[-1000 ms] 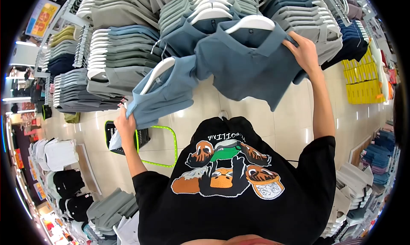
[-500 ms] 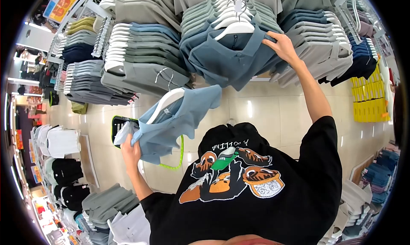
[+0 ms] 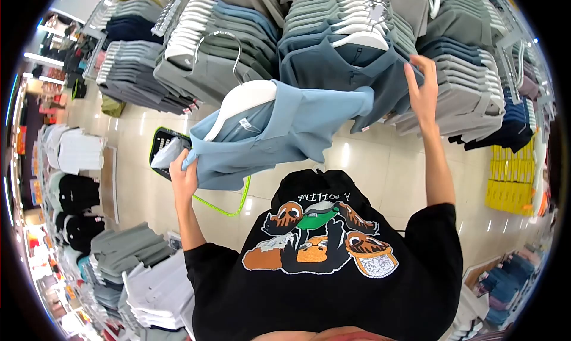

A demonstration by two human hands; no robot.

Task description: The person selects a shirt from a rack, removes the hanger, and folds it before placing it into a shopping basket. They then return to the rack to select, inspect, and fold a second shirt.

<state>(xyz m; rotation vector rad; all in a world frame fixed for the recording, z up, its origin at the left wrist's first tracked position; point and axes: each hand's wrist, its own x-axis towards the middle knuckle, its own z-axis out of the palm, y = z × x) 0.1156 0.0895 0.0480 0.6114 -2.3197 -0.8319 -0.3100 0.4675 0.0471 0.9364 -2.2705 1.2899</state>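
Observation:
My left hand [image 3: 184, 174] is closed on the shoulder edge of a light blue shirt [image 3: 285, 127], which hangs on a white hanger [image 3: 241, 106] with a metal hook. The shirt spreads out to the right in front of the rack, its collar and a white neck label showing. My right hand [image 3: 423, 91] is open, thumb and fingers apart, beside the sleeve of a dark blue polo shirt [image 3: 339, 70]. That polo hangs at the front of a row of shirts on white hangers.
Grey shirts [image 3: 214, 82] hang left of the dark polo, light grey ones [image 3: 458, 106] to its right. A black basket [image 3: 159, 146] with a lime-green handle [image 3: 229, 211] is on the tiled floor. Yellow packages [image 3: 510, 180] hang at far right; white shirts [image 3: 81, 150] at far left.
My left hand has brought the light blue shirt up and rightward, closer to the rack. My right hand has let go of the dark blue polo's shoulder and opened. The view has shifted slightly.

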